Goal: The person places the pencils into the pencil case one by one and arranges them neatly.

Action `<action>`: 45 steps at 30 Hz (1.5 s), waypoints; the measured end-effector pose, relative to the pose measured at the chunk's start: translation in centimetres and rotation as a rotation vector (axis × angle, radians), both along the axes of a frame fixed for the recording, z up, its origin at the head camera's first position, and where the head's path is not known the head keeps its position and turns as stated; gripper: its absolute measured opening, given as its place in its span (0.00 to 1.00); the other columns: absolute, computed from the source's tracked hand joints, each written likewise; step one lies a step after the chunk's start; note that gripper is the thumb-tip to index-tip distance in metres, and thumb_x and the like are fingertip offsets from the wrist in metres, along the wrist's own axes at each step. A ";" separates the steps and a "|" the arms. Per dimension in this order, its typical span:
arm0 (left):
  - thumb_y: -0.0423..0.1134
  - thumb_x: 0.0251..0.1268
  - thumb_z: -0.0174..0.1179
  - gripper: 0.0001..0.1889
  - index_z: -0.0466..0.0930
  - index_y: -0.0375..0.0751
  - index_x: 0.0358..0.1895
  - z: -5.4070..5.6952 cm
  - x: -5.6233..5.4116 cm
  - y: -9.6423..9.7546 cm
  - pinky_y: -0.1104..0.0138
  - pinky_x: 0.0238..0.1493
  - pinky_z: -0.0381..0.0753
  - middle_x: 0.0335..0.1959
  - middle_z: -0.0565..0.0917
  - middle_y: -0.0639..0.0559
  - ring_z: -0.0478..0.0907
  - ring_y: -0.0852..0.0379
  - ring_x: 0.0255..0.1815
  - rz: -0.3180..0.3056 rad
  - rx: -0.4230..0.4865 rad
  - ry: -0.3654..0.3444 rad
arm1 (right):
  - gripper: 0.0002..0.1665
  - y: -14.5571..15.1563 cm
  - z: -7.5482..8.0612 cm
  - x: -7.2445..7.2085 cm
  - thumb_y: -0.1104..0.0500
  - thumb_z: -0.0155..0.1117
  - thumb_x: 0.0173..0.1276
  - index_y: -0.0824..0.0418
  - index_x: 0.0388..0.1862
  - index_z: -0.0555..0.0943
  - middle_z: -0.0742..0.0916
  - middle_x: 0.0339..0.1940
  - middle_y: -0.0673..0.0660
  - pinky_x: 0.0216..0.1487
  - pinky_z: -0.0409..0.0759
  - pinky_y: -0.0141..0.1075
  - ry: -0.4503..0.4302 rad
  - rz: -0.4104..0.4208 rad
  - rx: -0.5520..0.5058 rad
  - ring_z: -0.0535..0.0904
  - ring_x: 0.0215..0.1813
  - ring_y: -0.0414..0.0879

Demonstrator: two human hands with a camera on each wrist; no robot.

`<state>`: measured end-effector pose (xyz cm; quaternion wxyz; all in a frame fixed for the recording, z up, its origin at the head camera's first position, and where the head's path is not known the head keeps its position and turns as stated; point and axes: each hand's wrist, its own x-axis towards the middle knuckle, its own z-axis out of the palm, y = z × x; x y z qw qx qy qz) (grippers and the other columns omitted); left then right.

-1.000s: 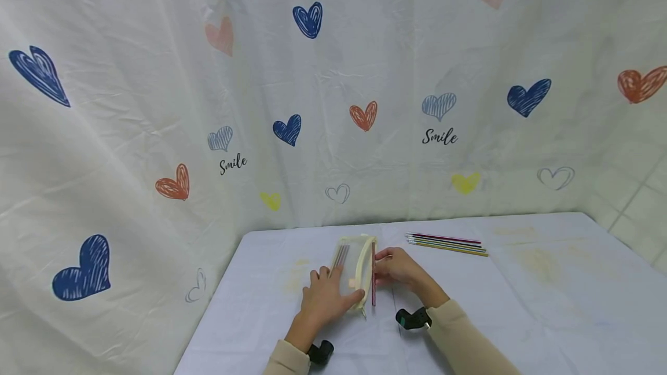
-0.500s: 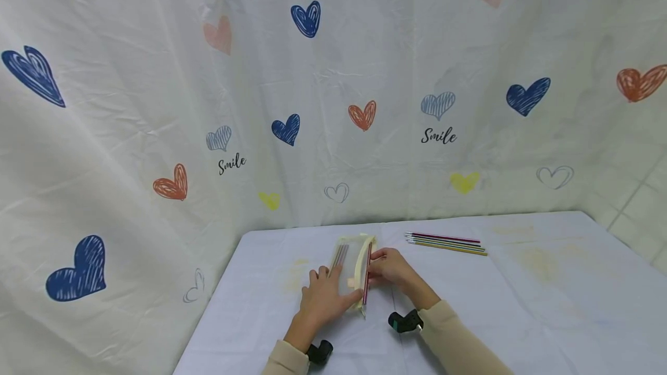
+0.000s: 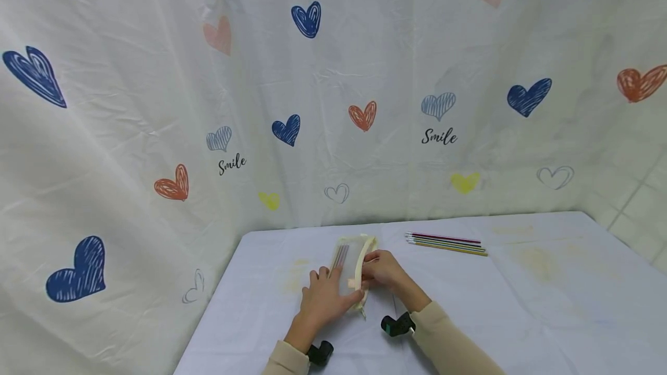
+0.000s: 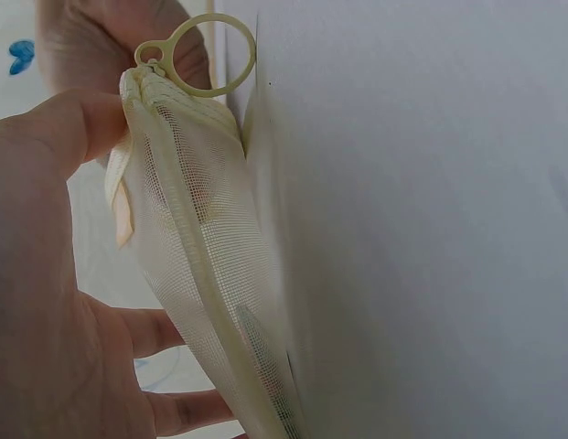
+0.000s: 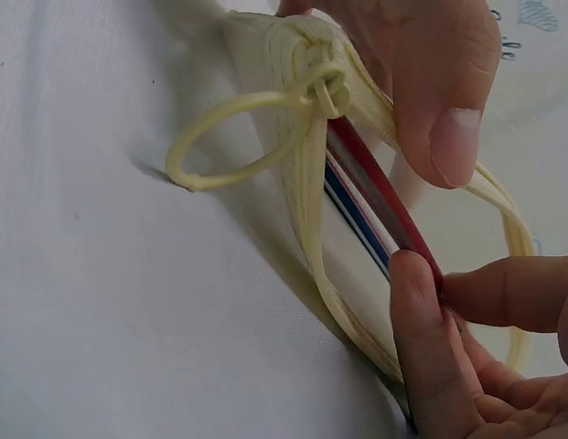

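A pale yellow mesh pencil case (image 3: 354,245) lies on the table with its zip side gaping to the right. Several pencils (image 3: 341,255) show through the mesh. My left hand (image 3: 324,301) rests on the case, fingers spread, its thumb (image 5: 455,137) against the edge of the opening. My right hand (image 3: 383,269) is at that opening and pinches a red striped pencil (image 5: 375,187) between thumb and fingers. Beside it, inside the case, lies a blue and white pencil (image 5: 357,215). A zip-pull ring (image 4: 206,92) hangs from the near end.
Several more pencils (image 3: 447,243) lie side by side at the back of the table (image 3: 521,305), right of the case. A white curtain with printed hearts (image 3: 385,62) hangs behind. Each wrist wears a black camera (image 3: 398,325).
My right hand has moved left with the red pencil, from beside the case into its opening; the pencil is now hidden in the head view. The left hand has stayed in place.
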<state>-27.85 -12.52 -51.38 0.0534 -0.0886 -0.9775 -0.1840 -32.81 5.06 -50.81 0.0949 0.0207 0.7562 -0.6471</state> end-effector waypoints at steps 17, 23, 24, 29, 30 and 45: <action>0.76 0.55 0.59 0.48 0.72 0.47 0.72 0.3 0.3 -0.1 0.41 0.44 0.74 0.58 0.75 0.39 0.67 0.42 0.57 -0.001 -0.001 0.003 | 0.17 1.3 0.6 0.2 0.72 0.58 0.66 0.72 0.54 0.76 0.85 0.30 0.62 0.34 0.87 0.39 0.011 0.031 0.025 0.83 0.28 0.46; 0.75 0.56 0.60 0.47 0.72 0.46 0.72 0.2 0.3 -0.1 0.39 0.43 0.74 0.58 0.75 0.39 0.68 0.40 0.57 -0.010 0.003 0.013 | 0.17 3.1 0.9 -0.4 0.69 0.62 0.62 0.70 0.52 0.79 0.85 0.32 0.59 0.35 0.86 0.39 0.103 0.066 0.176 0.84 0.31 0.46; 0.75 0.56 0.60 0.47 0.72 0.46 0.72 0.2 0.3 -0.2 0.39 0.43 0.74 0.58 0.75 0.39 0.68 0.40 0.57 -0.012 0.002 0.015 | 0.17 3.4 1.0 -0.4 0.69 0.62 0.63 0.71 0.51 0.79 0.85 0.32 0.59 0.36 0.86 0.39 0.106 0.072 0.184 0.84 0.32 0.47; 0.76 0.55 0.60 0.48 0.72 0.46 0.72 0.2 0.3 -0.2 0.39 0.44 0.74 0.59 0.75 0.38 0.69 0.39 0.58 -0.013 0.006 0.018 | 0.16 5.2 1.3 -0.4 0.66 0.64 0.66 0.70 0.52 0.79 0.85 0.34 0.60 0.36 0.86 0.40 0.116 0.089 0.239 0.84 0.33 0.47; 0.76 0.55 0.60 0.48 0.72 0.46 0.72 0.2 0.3 -0.2 0.38 0.44 0.74 0.60 0.75 0.38 0.69 0.39 0.58 -0.013 0.008 0.018 | 0.16 5.6 1.3 -0.4 0.66 0.64 0.67 0.70 0.53 0.78 0.85 0.35 0.60 0.36 0.86 0.40 0.124 0.091 0.250 0.84 0.33 0.47; 0.76 0.56 0.60 0.48 0.70 0.46 0.74 0.3 0.4 -0.2 0.38 0.45 0.74 0.62 0.74 0.37 0.68 0.39 0.60 -0.017 0.012 -0.004 | 0.14 12.3 1.7 -0.2 0.68 0.63 0.65 0.69 0.50 0.79 0.83 0.34 0.57 0.30 0.79 0.34 0.404 0.224 0.484 0.79 0.32 0.44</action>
